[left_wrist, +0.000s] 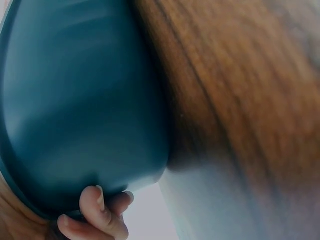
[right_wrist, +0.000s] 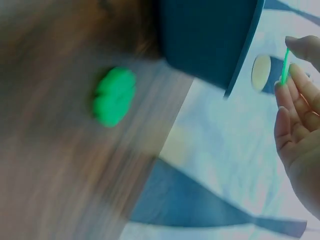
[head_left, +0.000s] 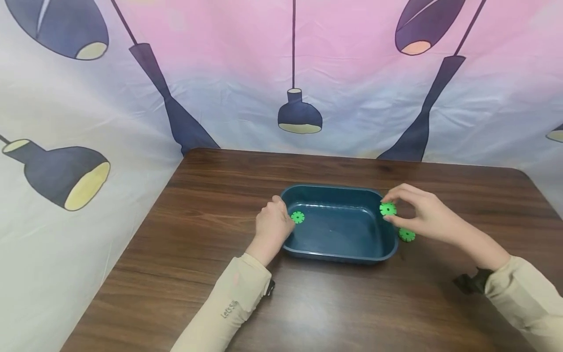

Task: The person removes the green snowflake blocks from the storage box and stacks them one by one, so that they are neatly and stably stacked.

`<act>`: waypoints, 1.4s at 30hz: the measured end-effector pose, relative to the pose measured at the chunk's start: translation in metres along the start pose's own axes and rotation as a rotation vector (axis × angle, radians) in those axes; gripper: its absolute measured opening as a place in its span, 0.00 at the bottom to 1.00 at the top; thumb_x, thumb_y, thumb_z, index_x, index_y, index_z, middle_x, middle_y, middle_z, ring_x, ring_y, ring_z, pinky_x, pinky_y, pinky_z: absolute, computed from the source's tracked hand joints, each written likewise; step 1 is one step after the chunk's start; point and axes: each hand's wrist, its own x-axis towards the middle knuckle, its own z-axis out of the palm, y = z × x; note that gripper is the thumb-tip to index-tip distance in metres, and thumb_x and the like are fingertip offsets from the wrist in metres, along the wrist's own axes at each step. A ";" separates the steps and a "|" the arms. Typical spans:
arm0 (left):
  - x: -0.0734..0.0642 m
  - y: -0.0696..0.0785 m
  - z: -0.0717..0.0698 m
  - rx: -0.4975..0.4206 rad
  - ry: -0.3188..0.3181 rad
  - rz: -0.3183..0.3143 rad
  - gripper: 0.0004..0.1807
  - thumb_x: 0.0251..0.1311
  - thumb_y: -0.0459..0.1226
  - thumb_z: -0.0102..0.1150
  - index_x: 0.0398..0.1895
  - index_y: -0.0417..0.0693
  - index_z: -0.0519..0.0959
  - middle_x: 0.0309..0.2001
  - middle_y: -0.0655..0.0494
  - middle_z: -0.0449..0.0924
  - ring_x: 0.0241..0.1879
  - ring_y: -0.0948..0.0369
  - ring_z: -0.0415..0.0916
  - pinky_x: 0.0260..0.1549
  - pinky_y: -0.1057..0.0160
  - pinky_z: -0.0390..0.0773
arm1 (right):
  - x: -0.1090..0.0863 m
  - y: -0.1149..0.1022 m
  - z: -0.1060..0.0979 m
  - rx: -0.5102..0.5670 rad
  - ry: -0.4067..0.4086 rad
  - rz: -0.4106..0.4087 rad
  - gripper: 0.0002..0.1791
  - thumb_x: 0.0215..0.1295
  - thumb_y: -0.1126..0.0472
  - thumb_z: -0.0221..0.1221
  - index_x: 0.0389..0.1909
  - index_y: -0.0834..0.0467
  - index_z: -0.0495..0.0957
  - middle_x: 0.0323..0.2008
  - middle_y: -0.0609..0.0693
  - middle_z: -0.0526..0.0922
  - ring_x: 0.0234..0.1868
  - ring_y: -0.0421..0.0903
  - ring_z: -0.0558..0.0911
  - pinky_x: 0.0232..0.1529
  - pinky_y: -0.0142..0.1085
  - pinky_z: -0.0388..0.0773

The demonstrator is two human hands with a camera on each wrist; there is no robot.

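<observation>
A dark teal plastic basin (head_left: 338,256) sits on the table. My left hand (head_left: 271,227) grips its left rim, with fingertips (left_wrist: 92,205) curled against the outer wall in the left wrist view. Inside the basin, close to that hand, is a green notched disc (head_left: 297,217); whether the hand touches it I cannot tell. Over the right rim, my right hand (head_left: 420,212) pinches another green notched disc (head_left: 388,209) between thumb and fingers, seen edge-on as a thin green disc (right_wrist: 285,67) in the right wrist view. Below that hand, further green notched plastic (head_left: 406,235) lies beside the basin.
The brown wood-grain table (head_left: 211,205) extends around the basin. Behind it hangs a cloth backdrop (head_left: 246,73) printed with dark lamps. A dark wrist strap (head_left: 474,281) shows at the right sleeve.
</observation>
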 end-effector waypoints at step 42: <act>0.000 0.000 0.002 -0.007 -0.011 -0.015 0.14 0.40 0.36 0.56 0.28 0.41 0.64 0.19 0.46 0.72 0.19 0.55 0.73 0.16 0.60 0.70 | -0.057 0.045 0.023 -0.056 -0.179 0.124 0.17 0.45 0.62 0.64 0.41 0.54 0.77 0.39 0.43 0.73 0.39 0.41 0.75 0.35 0.39 0.72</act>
